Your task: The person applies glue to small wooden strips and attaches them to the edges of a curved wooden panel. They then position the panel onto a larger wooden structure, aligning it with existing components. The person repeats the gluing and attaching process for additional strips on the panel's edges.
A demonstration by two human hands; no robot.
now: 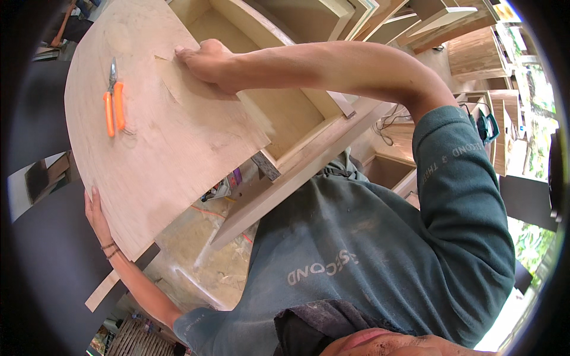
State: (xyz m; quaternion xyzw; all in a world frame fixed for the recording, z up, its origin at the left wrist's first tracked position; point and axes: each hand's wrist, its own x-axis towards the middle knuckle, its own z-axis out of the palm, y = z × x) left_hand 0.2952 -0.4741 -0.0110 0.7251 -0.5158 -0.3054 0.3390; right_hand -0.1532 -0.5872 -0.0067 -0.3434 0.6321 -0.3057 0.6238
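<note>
Plywood sheet [172,136]: partly over open wooden box [279,107]; left hand [95,213] grips edge, right hand [205,59] flat on top; orange pliers [114,104] untouched.

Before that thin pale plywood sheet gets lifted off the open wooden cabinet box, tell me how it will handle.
The thin pale plywood sheet looks wide and thin, so it will probably flex and feel light. The left hand at its edge and the right hand pressed flat on top suggest it slides easily. The orange-handled pliers lying loose on it would likely slip off if it tilts.
</note>
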